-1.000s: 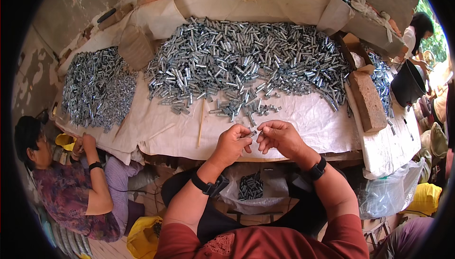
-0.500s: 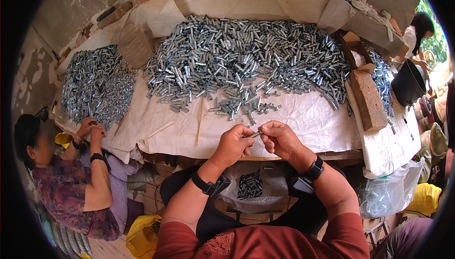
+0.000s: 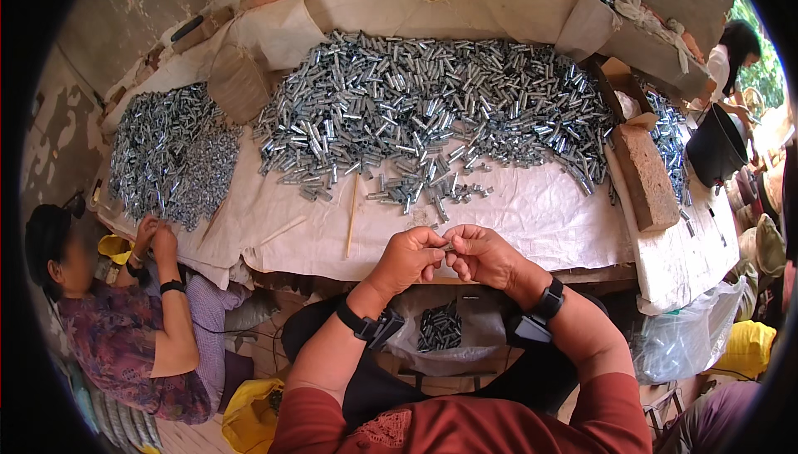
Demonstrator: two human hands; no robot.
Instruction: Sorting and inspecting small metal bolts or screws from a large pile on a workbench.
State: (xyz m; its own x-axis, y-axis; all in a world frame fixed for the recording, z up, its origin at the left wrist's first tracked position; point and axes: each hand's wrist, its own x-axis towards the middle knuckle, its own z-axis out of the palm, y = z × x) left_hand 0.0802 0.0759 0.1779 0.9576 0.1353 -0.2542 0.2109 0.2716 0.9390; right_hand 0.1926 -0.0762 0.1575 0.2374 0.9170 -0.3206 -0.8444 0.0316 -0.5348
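My left hand (image 3: 407,258) and my right hand (image 3: 484,258) meet fingertip to fingertip above the near edge of the cloth-covered table. Both are closed in a pinch on one small silvery metal sleeve (image 3: 449,247), mostly covered by the fingers. Beyond them spreads a wide heap of similar short metal sleeves (image 3: 432,92), with a looser cluster of pieces (image 3: 428,184) at its near side. Below my hands, a plastic-lined container (image 3: 482,339) between my knees holds several dark metal pieces (image 3: 440,327).
At the left, a co-worker (image 3: 125,321) handles pieces beside another heap (image 3: 170,150). A thin stick (image 3: 352,217) lies on the white cloth (image 3: 532,229). A brick (image 3: 646,178), a cardboard box (image 3: 619,80) and a black bucket (image 3: 716,146) stand at the right.
My right hand has come in and slightly down toward the left, so the hands are closer and the metal sleeve is more covered. The co-worker's hands have shifted slightly.
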